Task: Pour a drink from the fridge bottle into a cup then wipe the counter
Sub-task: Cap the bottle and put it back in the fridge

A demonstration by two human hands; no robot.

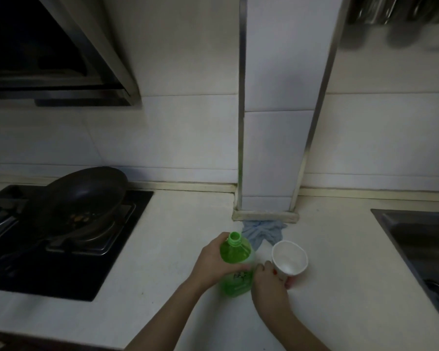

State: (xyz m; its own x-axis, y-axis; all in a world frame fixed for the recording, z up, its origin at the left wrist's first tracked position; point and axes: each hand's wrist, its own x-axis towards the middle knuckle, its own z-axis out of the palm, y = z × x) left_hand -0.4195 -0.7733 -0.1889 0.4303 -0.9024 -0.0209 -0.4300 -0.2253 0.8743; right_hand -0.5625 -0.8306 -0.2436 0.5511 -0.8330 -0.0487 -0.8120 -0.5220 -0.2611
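A green plastic bottle stands upright on the white counter, its mouth uncapped. My left hand grips its body from the left. Just to the right a white paper cup stands on the counter, looking empty, and my right hand holds it round its lower part. A blue cloth lies crumpled behind both, at the foot of the tiled pillar.
A black hob with a dark frying pan takes up the left side. A steel sink is set into the counter at the right. A tiled pillar juts out of the back wall. A range hood hangs at upper left.
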